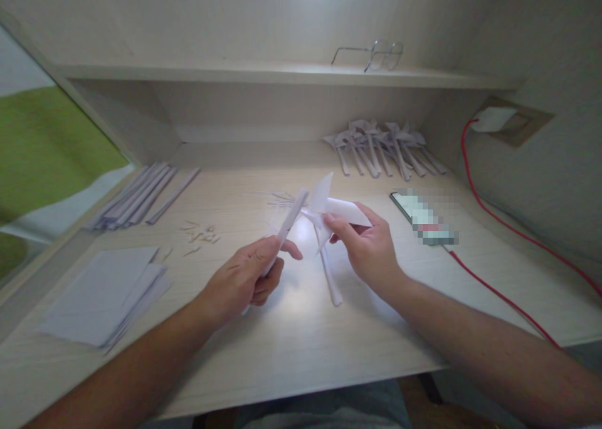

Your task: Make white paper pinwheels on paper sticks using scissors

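My left hand (254, 269) is closed around a rolled paper stick (294, 214), which tilts up toward the pinwheel. A white folded paper pinwheel (347, 210) is pinched between the thumb and fingers of my right hand (371, 244), just right of the stick's upper end. Whether stick and pinwheel touch, I cannot tell. Under my right hand another paper stick (332, 281) rests on the table, its upper end partly hidden. Thin pins or wires (281, 198) are scattered behind my left hand.
Finished paper pinwheels (376, 147) lie in a pile at the back right. Paper sticks (136, 194) and a stack of paper sheets (101, 294) are on the left, near small short pieces (201, 233). A phone (421, 219) with a red cable (498, 307) lies right; glasses (376, 56) sit on the shelf.
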Demonstrator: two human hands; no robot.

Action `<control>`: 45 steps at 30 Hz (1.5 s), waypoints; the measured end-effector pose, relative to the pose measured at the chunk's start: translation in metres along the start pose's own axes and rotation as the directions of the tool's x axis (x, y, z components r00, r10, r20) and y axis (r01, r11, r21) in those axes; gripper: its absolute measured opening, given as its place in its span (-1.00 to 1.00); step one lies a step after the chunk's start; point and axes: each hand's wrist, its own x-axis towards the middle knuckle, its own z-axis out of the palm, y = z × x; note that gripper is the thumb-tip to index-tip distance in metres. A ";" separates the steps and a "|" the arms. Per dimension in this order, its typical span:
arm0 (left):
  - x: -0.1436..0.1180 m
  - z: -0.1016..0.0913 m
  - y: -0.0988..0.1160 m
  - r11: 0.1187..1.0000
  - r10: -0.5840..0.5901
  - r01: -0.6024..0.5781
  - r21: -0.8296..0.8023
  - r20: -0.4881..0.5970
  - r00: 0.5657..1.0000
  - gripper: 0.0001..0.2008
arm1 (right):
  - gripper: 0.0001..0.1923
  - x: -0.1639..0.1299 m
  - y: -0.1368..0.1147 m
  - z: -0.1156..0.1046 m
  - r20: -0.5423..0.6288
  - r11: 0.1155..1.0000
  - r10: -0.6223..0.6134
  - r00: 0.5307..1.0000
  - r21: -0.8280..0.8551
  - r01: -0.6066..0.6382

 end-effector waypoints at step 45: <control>-0.005 0.017 -0.008 0.944 0.115 -0.056 0.326 -0.163 0.980 -0.60 | -0.77 -0.014 -0.010 0.005 0.092 0.997 0.080 0.992 -0.027 -0.078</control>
